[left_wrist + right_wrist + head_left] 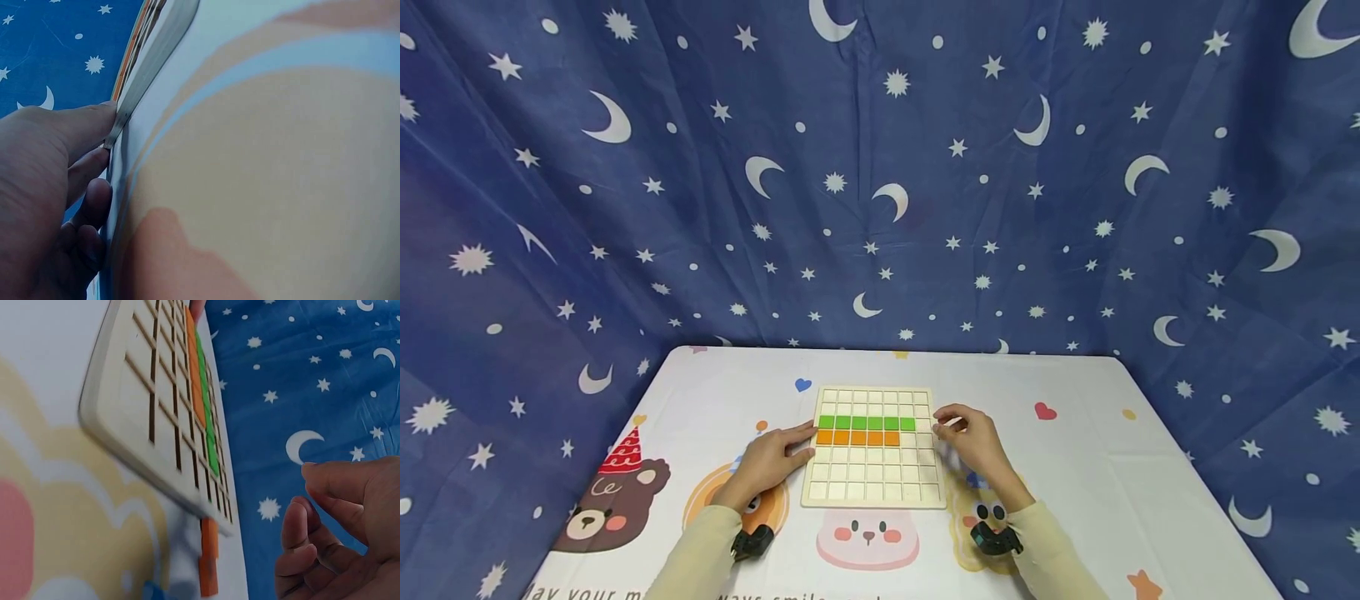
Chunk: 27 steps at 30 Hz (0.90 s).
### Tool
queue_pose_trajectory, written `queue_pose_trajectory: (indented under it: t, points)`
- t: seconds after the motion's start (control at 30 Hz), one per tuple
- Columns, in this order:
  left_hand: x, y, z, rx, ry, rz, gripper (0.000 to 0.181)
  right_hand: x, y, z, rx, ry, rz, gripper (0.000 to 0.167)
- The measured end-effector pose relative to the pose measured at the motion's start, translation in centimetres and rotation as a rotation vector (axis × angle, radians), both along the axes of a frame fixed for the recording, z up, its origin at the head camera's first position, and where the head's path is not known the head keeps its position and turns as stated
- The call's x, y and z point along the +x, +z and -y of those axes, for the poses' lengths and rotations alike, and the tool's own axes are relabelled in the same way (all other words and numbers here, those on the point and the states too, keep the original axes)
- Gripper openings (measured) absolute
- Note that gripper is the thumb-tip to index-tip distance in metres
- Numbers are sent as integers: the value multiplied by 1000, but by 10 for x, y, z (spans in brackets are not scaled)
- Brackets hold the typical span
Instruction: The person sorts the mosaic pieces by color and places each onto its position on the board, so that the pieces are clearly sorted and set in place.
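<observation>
A pale square grid board point(872, 492) lies on the table, with a row of green tiles point(880, 423) above a row of orange tiles point(857, 437). At the board's left edge, my left hand point(767, 460) rests its fingertips against the rim, fingers fairly straight. My right hand point(973, 437) hovers by the right edge, fingers loosely bent. In the right wrist view, a gap shows between its thumb and fingers point(300, 519), and nothing is held there. Loose orange tiles point(209, 575) lie on the cloth beside the board; in the head view the right hand hides them.
A white tablecloth point(1075, 492) printed with cartoon animals, hearts and stars covers the table. Behind it hangs a blue curtain point(925, 275) with moons and stars. Black wrist cameras point(752, 543) are strapped at both sleeves.
</observation>
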<state>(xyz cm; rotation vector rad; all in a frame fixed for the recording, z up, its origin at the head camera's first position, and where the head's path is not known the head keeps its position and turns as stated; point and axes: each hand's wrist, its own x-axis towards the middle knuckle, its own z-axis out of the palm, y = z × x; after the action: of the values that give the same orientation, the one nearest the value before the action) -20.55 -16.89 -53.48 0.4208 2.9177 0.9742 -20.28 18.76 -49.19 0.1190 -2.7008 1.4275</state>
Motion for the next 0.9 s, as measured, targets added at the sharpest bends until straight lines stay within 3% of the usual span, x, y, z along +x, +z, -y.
queue_pose_trajectory:
  t: [0.57,0.9]
  points:
    - [1,-1,1,5,-10,-7,46,-8,-20,-36,99,-88,47,18]
    - [0,-1,1,1,-8,-14,45,-13,-28,-47,167,-68,92,24]
